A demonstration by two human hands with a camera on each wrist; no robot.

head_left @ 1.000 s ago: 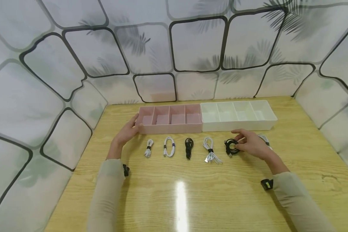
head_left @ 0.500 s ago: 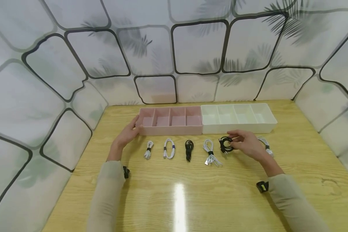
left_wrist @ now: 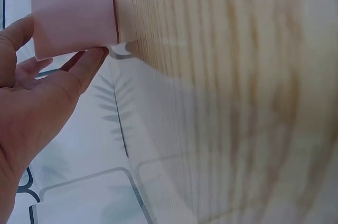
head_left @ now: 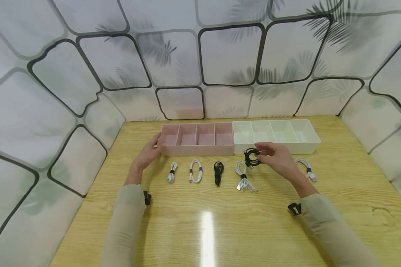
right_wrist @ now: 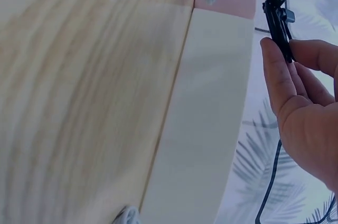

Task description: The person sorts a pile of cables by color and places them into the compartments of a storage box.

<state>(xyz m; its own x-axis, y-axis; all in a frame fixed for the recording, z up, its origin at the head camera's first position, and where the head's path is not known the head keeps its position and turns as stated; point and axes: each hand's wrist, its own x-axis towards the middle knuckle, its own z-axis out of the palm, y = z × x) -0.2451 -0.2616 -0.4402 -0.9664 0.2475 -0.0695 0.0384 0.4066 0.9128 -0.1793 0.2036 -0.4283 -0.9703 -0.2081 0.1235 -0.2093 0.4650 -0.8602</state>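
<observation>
My left hand (head_left: 147,152) holds the left end of the pink divided box (head_left: 197,150). In the left wrist view its thumb lies at the front face and its fingers (left_wrist: 91,65) touch the end. My right hand (head_left: 276,157) pinches a coiled black cable (head_left: 247,160) between thumb and fingertips. The cable hangs in front of the white divided box (head_left: 287,148), above a bundled white cable (head_left: 243,177). In the right wrist view the black cable (right_wrist: 277,26) appears edge-on, a metal plug at its tip.
Both boxes stand end to end at the back of the wooden table (head_left: 173,222). A thin white cable (head_left: 172,172), a white loop (head_left: 195,172), a black bundle (head_left: 218,173) and another white cable (head_left: 306,169) lie before them. A patterned wall (head_left: 228,55) rises behind.
My right hand has moved left and lifted the coiled black cable from its place, uncovering the rightmost white cable. My left hand stays at the pink box.
</observation>
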